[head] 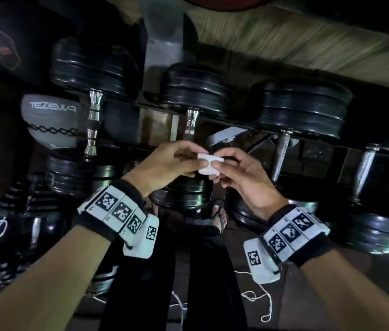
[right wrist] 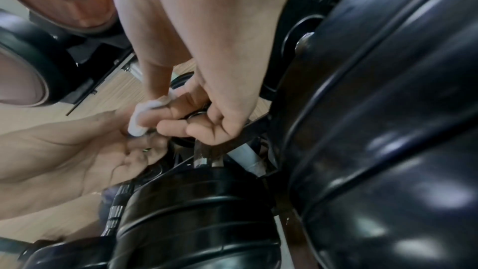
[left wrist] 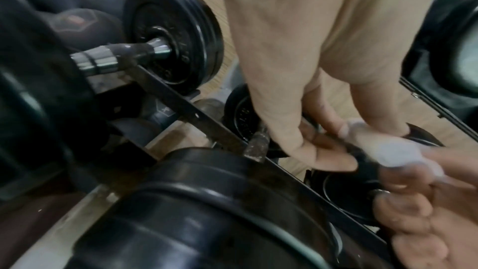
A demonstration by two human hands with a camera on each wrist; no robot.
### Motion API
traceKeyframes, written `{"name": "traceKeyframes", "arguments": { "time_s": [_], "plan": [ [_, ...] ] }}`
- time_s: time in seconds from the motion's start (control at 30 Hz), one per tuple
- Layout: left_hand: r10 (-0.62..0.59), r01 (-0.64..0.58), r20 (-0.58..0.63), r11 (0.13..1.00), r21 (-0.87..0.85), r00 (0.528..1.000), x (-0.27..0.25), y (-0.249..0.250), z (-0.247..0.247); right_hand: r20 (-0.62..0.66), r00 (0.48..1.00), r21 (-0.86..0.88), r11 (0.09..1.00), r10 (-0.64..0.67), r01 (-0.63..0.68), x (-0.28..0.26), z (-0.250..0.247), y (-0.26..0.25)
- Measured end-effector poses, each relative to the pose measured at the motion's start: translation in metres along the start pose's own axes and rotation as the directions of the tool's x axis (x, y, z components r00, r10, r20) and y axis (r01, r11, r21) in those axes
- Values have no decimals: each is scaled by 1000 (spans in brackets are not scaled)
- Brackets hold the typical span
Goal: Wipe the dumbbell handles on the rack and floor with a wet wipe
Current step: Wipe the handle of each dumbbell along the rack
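White and small, the wet wipe (head: 209,165) sits between the two hands, up in the air in front of the rack (head: 255,133). The left hand (head: 164,167) pinches one side of it with bent fingers and thumb. The right hand (head: 241,177) pinches the other side the same way. The two hands touch each other at the wipe.

The wipe is folded up into a little pad. It is not touching any dumbbell.

Behind the hands, black dumbbells lie in a row on the rack. The middle dumbbell (head: 194,91) is just behind the wipe, and its shiny handle (head: 191,125) points down at the hands. A dumbbell on the left (head: 93,65) has a shiny handle with bumps. A dumbbell on the right (head: 305,103) has a dull grey handle.

More dumbbells rest on the floor (head: 296,295) under the rack. A grey ball (head: 50,120) with letters on it sits to the left. A white string (head: 258,298) lies on the floor. Both wrists wear bands with black and white squares.
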State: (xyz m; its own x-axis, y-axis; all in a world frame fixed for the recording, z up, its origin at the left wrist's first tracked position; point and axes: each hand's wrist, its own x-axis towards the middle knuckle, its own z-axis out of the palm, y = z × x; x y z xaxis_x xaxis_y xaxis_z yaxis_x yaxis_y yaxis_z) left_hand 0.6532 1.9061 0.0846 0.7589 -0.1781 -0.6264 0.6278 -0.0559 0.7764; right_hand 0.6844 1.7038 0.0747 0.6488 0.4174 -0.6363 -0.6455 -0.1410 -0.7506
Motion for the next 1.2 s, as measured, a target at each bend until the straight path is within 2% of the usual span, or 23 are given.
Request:
{"name": "traceKeyframes", "arguments": {
  "time_s": [0.07, 0.1, 0.17, 0.23, 0.3, 0.37, 0.47, 0.6, 0.67, 0.77, 0.8, 0.87, 0.93, 1.0, 1.07, 1.13, 1.2],
  "plan": [
    [-10, 9, 66, 1000, 22, 998, 7, 4, 7, -15, 1000, -4, 1000, -15, 14, -7, -11, 2],
    [0, -2, 50, 999, 37, 999, 10, 4, 8, -39, 999, -34, 999, -35, 34, -11, -16, 3],
    [31, -24, -101, 997, 70, 994, 18, 0, 6, -129, 983, -167, 980, -132, 110, -17, -28, 5],
    [71, -30, -336, 992, 125, 939, 28, -12, -9, -244, 920, -445, 878, -308, 176, -23, -44, 9],
    [95, -7, -488, 984, 180, 868, 41, -25, -29, -326, 836, -688, 717, -441, 110, -26, -64, 16],
    [75, 71, -549, 968, 241, 832, 57, -29, -45, -411, 791, -777, 629, -454, -43, -29, -80, 20],
    [135, 132, -520, 886, 445, 843, 84, -28, -45, -458, 768, -775, 624, -447, -99, -28, -88, 23],
    [155, 140, -512, 860, 491, 845, 95, -30, -23, -509, 695, -777, 618, -508, -117, -25, -84, 26],
    [165, 172, -474, 790, 588, 865, 83, -35, -19, -535, 665, -764, 635, -521, -117, -25, -83, 28],
    [87, 213, -382, 706, 675, 920, 61, -47, -18, -543, 654, -761, 638, -527, -118, -26, -82, 27],
    [64, 218, -367, 706, 674, 928, 57, -50, -18, -545, 650, -762, 637, -530, -119, -26, -81, 27],
    [39, 216, -402, 793, 569, 915, 59, -49, -22, -545, 648, -763, 635, -531, -122, -26, -81, 27],
    [61, 184, -499, 886, 426, 864, 76, -41, -30, -552, 653, -758, 638, -520, -133, -26, -81, 26],
    [80, 130, -553, 935, 331, 829, 95, -29, -40, -560, 654, -754, 639, -508, -149, -26, -80, 25],
    [106, 91, -537, 940, 329, 837, 105, -28, -43, -568, 645, -754, 637, -511, -160, -26, -80, 25],
    [133, 106, -478, 892, 440, 868, 98, -39, -40, -579, 635, -750, 640, -512, -168, -25, -79, 25],
    [102, 121, -393, 855, 504, 914, 79, -55, -34, -591, 619, -749, 638, -518, -182, -25, -78, 25]
  ]
}}
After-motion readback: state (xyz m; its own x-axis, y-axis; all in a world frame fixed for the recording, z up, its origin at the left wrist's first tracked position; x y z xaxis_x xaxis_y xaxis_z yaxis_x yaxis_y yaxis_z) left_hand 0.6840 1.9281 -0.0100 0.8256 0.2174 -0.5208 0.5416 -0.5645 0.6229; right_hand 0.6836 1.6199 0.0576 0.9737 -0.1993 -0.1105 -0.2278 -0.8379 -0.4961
